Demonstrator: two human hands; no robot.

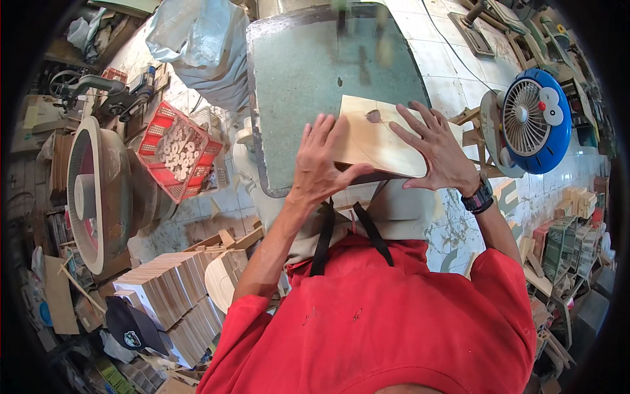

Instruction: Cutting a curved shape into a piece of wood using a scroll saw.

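A pale wooden board (pixel 374 144) with a dark knot or hole and a thin curved line on its face lies on the grey-green machine table (pixel 295 85). Against its left edge rests my left hand (pixel 319 157), fingers stretched out and thumb reaching along the near edge. My right hand (pixel 436 148) spreads over the board's right side, fingertips on the top face and thumb by the near corner. A wristwatch (pixel 479 199) is on my right wrist. Beyond the board, a narrow slot runs through the table, and a blurred upright part (pixel 341 20) stands at its far end.
Left: a red plastic crate (pixel 152 131) of small wooden pieces, a large machine wheel (pixel 92 197), stacked wooden boards (pixel 164 282) and a dark cap (pixel 134 325). Right: a blue fan (pixel 535 121) on a stool. Beyond, a plastic bag (pixel 197 49); a cable crosses the tiled floor.
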